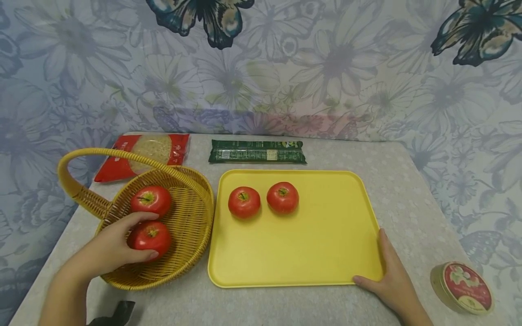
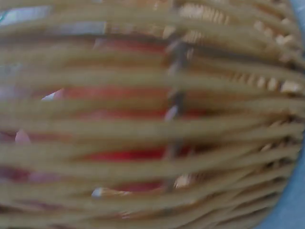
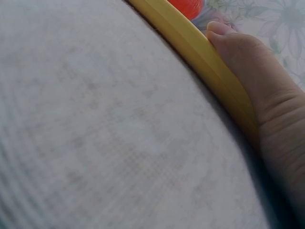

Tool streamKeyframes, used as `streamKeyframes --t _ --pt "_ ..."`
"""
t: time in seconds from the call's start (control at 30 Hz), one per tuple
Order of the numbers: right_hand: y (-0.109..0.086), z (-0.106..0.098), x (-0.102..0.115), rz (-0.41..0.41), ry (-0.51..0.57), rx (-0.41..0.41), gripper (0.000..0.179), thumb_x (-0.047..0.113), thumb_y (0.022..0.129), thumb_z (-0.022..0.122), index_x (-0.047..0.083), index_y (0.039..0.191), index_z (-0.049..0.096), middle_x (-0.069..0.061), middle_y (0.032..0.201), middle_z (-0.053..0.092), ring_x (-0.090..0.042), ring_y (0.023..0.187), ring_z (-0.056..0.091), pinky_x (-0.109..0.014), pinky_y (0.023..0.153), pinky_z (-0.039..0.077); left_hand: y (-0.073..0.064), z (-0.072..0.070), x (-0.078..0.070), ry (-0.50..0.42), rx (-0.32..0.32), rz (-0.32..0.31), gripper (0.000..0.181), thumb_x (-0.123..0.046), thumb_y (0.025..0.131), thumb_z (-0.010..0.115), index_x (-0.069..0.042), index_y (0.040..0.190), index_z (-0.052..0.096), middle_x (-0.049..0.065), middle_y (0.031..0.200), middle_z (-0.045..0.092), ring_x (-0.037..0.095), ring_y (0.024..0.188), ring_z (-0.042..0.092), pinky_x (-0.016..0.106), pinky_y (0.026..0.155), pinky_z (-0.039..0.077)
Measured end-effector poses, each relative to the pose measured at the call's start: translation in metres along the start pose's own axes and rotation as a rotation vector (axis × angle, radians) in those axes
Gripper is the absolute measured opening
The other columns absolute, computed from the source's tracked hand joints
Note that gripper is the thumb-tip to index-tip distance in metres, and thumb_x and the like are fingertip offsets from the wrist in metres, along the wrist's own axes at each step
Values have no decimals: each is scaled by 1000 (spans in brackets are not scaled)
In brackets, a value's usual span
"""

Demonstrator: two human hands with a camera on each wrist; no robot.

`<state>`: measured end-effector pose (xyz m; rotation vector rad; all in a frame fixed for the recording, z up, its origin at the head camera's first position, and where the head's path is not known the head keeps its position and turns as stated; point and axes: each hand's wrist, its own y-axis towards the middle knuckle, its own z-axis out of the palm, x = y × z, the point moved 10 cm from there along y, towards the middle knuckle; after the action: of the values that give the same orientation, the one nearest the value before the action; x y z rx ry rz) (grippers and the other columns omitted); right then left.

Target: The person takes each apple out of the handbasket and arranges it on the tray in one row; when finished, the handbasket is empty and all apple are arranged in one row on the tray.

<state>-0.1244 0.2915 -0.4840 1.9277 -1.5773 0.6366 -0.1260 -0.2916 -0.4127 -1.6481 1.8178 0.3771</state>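
Observation:
My left hand (image 1: 118, 242) reaches into the yellow wicker basket (image 1: 195, 244) and holds the nearer tomato (image 1: 157, 237) between thumb and fingers. Just behind it in the basket lies another tomato (image 1: 152, 199). My right hand (image 1: 391, 278) holds the near right corner of the yellow tray (image 1: 302, 249), fingers along its right side and thumb at its front edge. Two tomatoes, a left one (image 1: 244, 202) and a right one (image 1: 283, 198), sit toward the tray's back left. In the left wrist view the blurred basket wall (image 2: 143, 129) hides the hand; red shows through its gaps.
Behind the basket lies a red bag with a see-through window (image 1: 151, 151). A long green packet (image 1: 257, 151) is behind the tray. A round tin (image 1: 465, 287) stands at the right front. The basket handle (image 1: 126, 154) arches over its back left side.

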Motion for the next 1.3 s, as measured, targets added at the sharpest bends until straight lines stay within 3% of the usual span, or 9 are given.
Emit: streamKeyframes --t 0.23,0.53,0.77,0.9,1.07,1.3 --pt "0 0 -2 4 -1 4 133 27 67 93 14 160 -1 -23 165 7 -50 149 13 1 106 0 0 0 -9 35 -78 28 70 -49 75 83 -13 132 61 18 132 60 42 118 57 62 89 50" --pt "0 1 -3 5 -11 -1 133 28 67 93 14 160 0 -23 165 8 -48 149 13 1 107 0 1 4 -6 40 -92 11 82 -50 72 86 -12 137 55 20 135 51 44 116 53 64 84 52" --pt "0 1 -2 9 -9 0 133 28 67 93 14 160 0 -23 165 8 -48 149 13 1 106 0 -1 11 -1 48 -69 10 87 -46 70 88 -10 140 51 18 128 45 42 113 54 61 80 54" --pt "0 1 -1 14 -3 3 133 28 67 93 14 160 -1 -23 165 8 -50 149 13 1 106 0 1 12 -1 55 -58 19 82 -45 70 88 -14 135 50 15 127 50 39 113 51 57 78 54" --pt "0 0 -1 19 4 6 133 28 67 93 14 160 -1 -24 165 8 -51 148 13 2 105 0 2 19 0 -16 -10 9 82 -41 70 89 -12 132 44 14 121 57 31 109 57 44 78 55" --pt "0 0 -2 19 -7 2 133 29 67 93 14 160 -1 -23 165 9 -50 148 14 1 105 0 3 24 2 -47 33 -32 85 -40 72 87 -12 133 35 17 120 57 26 102 62 40 76 55"
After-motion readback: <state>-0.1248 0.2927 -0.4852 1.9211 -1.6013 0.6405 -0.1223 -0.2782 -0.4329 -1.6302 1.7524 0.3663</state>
